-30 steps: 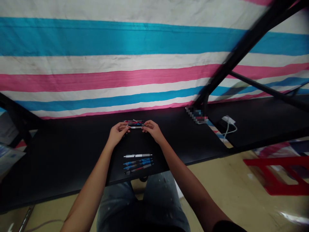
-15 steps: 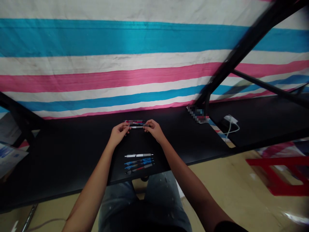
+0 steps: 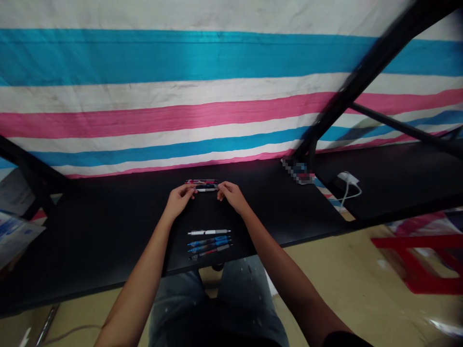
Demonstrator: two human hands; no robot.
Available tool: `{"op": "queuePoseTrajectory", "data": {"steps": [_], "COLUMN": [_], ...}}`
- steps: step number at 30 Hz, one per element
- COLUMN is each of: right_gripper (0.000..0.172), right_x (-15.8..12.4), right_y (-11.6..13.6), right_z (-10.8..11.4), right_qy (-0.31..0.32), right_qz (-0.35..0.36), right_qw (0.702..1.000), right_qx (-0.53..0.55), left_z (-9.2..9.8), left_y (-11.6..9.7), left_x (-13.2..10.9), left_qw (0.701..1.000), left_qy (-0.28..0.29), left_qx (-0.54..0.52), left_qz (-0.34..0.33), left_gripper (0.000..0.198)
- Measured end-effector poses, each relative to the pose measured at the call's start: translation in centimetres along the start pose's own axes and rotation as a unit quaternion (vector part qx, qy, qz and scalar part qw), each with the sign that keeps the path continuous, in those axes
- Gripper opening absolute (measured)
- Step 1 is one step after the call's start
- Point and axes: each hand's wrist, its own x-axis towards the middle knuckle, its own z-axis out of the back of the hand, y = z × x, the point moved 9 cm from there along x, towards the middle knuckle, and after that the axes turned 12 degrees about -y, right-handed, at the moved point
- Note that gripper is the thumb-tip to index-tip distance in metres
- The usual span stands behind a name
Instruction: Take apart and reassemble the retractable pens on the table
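Observation:
My left hand (image 3: 181, 198) is closed in a pinch at the left end of a white pen (image 3: 206, 190). At that pen's right end the fingers of my right hand (image 3: 230, 195) are pinched together, partly covering the tip. The pen lies sideways between both hands, just in front of a row of pens (image 3: 201, 181) with dark, red and blue parts. Closer to the table's front edge is a second group: a white pen (image 3: 210, 232), blue pens (image 3: 209, 241) and a dark grey pen with a red part (image 3: 210, 252), lying roughly parallel.
The black table (image 3: 119, 226) ends at a striped cloth (image 3: 181, 120). A pixelated item (image 3: 300, 172) lies at the back right near a black metal post. Beyond it, a white charger with cable (image 3: 347, 180) rests on another table. A red stool (image 3: 415, 265) stands on the floor.
My right hand's fingers have shifted slightly right, showing a little more of the back row. My left hand stays at the white pen, and the front pens keep their arrangement.

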Motion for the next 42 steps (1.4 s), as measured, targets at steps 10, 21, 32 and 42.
{"op": "queuePoseTrajectory", "data": {"steps": [10,21,32,42], "right_gripper": [0.037,0.032,0.027,0.024], "right_x": [-0.4,-0.4,-0.4,-0.7], "right_y": [0.3,0.3,0.1,0.0], "right_z": [-0.4,-0.6,-0.3,-0.9], "right_qy": [0.024,0.029,0.023,0.043], "right_qz": [0.007,0.006,0.041,0.034], "right_qw": [1.0,0.999,0.997,0.997], "right_qx": [-0.017,-0.014,-0.06,-0.057], "left_z": [0.1,-0.1,-1.9,-2.8], "left_y": [0.0,0.2,-2.0,-1.9], "left_x": [0.0,0.0,-1.6,-1.9], "left_qw": [1.0,0.999,0.952,0.95], "left_qy": [-0.003,0.009,0.074,0.095], "left_qx": [0.003,0.031,0.212,0.213], "left_qz": [0.002,-0.026,-0.209,-0.205], "left_gripper": [0.038,0.036,0.025,0.023]}}
